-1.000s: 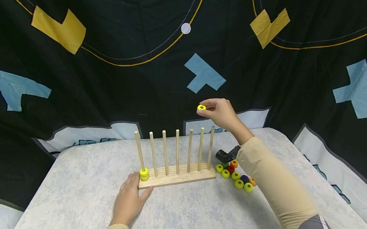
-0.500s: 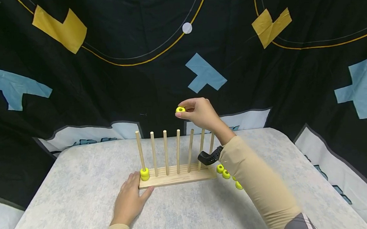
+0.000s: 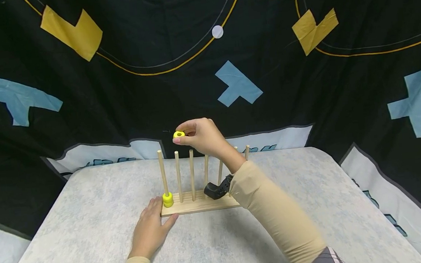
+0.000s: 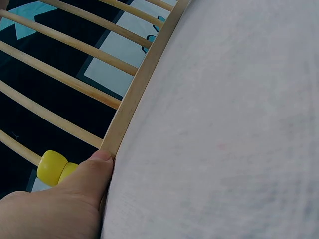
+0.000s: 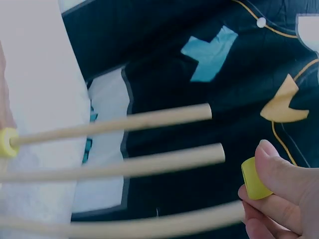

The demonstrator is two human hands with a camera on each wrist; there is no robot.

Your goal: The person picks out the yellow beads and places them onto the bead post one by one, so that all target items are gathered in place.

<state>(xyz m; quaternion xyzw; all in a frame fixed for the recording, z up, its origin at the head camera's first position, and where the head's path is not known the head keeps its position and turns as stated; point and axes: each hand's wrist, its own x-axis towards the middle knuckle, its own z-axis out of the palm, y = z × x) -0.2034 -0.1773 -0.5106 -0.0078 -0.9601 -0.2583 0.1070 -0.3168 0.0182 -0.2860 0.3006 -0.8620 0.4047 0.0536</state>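
In the head view my right hand pinches a yellow bead between thumb and fingers, above the second and third pegs of a wooden peg rack. The right wrist view shows this bead close to the peg tops. My left hand rests at the left end of the rack's base, its thumb along the front edge; its other fingers are hidden in the left wrist view. Two yellow beads sit stacked on the leftmost peg. The right forearm covers part of the rack's right side.
The rack stands on a pale mottled table. A black curtain with coloured shapes hangs behind it. My right sleeve crosses the table's right side, where the loose beads are out of sight.
My right hand has moved left with the yellow bead, from right of the rack to over its left pegs. The forearm now hides the loose beads. The left hand has stayed put.
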